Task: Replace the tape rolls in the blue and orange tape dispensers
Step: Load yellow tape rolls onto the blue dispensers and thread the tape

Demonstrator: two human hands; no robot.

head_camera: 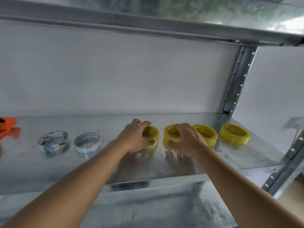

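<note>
My left hand curls over the leftmost of 4 yellow rolls on the metal shelf, fingers over its far rim and thumb pressed to its near wall, so I count it as gripped. My right hand does the same on roll 2, fingers draped across the top and into the core, thumb on the near side. Both rolls lie flat on the shelf and I cannot tell whether either has left it. Roll 3 sits just beside my right hand, and roll 4 lies further right, near the upright post.

These look like full rolls, so I expect a little weight, a stiff body that will not crush, and a smooth, slick outer wrap. The shelf is glossy too, so a roll could skid away if I only push at it. The surest hold, I judge, is thumb on the outer wall with fingers hooked inside the cardboard core.

2 near-empty rings lie to the left; they would be light and easy to squash. The orange dispenser shows only at the left edge, well apart from my hands. The blue one is not in view.
</note>
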